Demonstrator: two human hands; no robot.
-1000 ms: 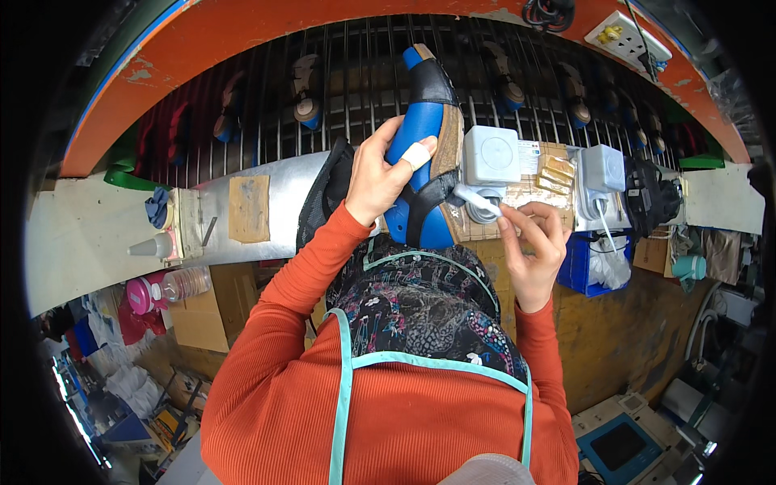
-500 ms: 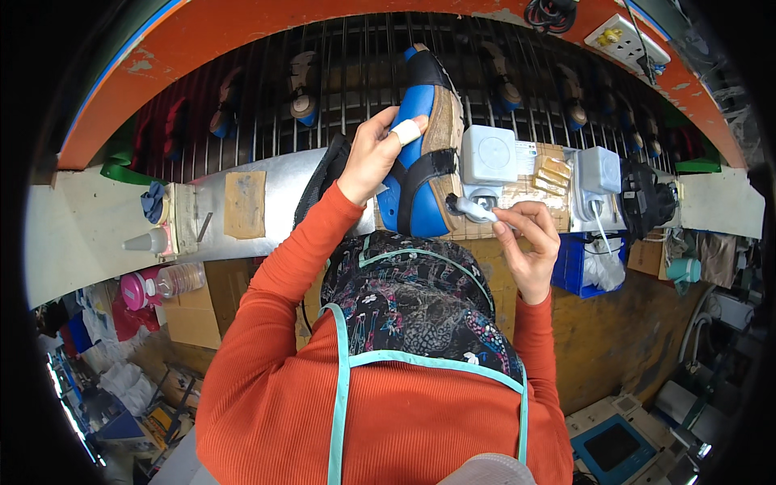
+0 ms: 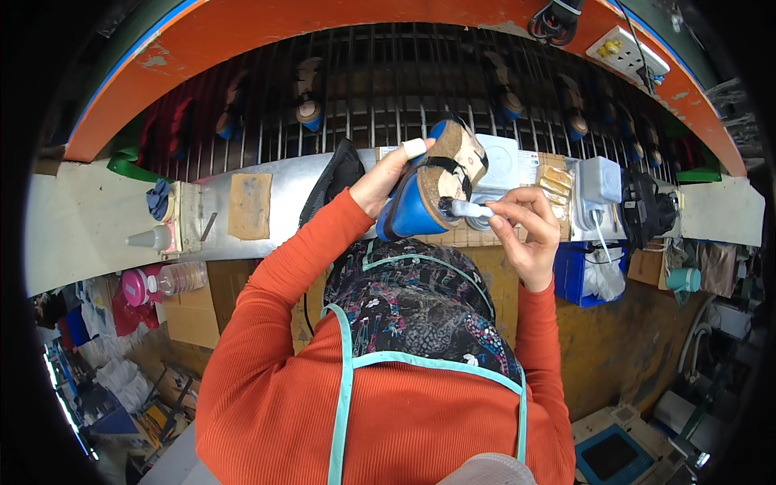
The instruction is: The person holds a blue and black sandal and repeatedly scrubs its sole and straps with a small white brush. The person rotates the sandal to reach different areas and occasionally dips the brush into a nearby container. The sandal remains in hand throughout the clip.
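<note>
My left hand (image 3: 386,182), with a white wrap on its thumb, grips a blue shoe last (image 3: 411,212) with black straps and a brown, rough underside. The last is tilted so that its sole side faces right and partly up. Between the thumb and fingers of my right hand (image 3: 527,236) is a small brush (image 3: 470,209) with a whitish handle. Its dark bristles meet the edge of the sole at the near end, or come very close to it. Just behind the brush stands a white lidded pot (image 3: 496,162), partly hidden by the last.
Behind the bench, a rack of metal rods (image 3: 372,89) bears several blue shoe lasts. To the right are a second white pot (image 3: 600,179), a black bag-like item (image 3: 647,202) and a blue bin (image 3: 570,271). A tan pad (image 3: 250,206) lies on the metal plate at left.
My left hand has turned and tipped the shoe last, so more of its underside shows and its far end is lower. The brush has stayed near the sole's near end.
</note>
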